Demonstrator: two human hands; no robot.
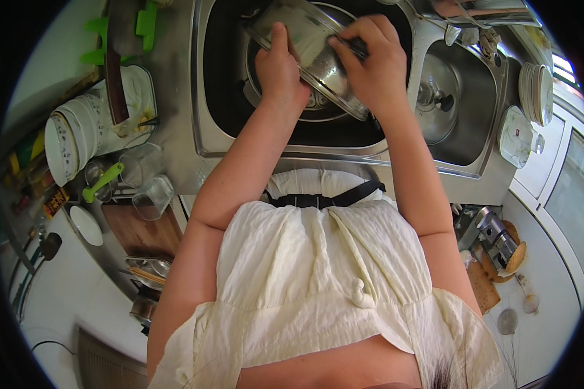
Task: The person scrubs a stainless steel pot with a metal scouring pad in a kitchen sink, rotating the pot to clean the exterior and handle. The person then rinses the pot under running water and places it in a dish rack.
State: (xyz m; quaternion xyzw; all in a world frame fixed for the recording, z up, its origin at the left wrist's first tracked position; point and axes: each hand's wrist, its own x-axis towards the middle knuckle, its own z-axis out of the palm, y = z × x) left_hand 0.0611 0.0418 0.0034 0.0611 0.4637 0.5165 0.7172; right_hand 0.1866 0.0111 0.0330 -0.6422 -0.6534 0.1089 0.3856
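Note:
Over the large left sink basin (224, 107), a stainless steel pot (316, 46) is tilted on its side. My left hand (283, 73) grips its rim, thumb upward along the metal. Pinched in the fingers of my right hand (382, 63) is a dark scouring pad (357, 46), which meets the pot's outer wall; the fingers partly cover it. Beneath the pot lies another round metal vessel (253, 68), mostly hidden. A glass pot lid (435, 119) with a dark knob rests in the smaller right basin (472, 109).
Left of the sink stand a knife with a brown handle (116, 92), stacked bowls (75, 138), clear glasses (152, 194) and a wooden cutting board (138, 226). Stacked plates (535, 92) and a patterned dish (515, 136) are beyond the right basin.

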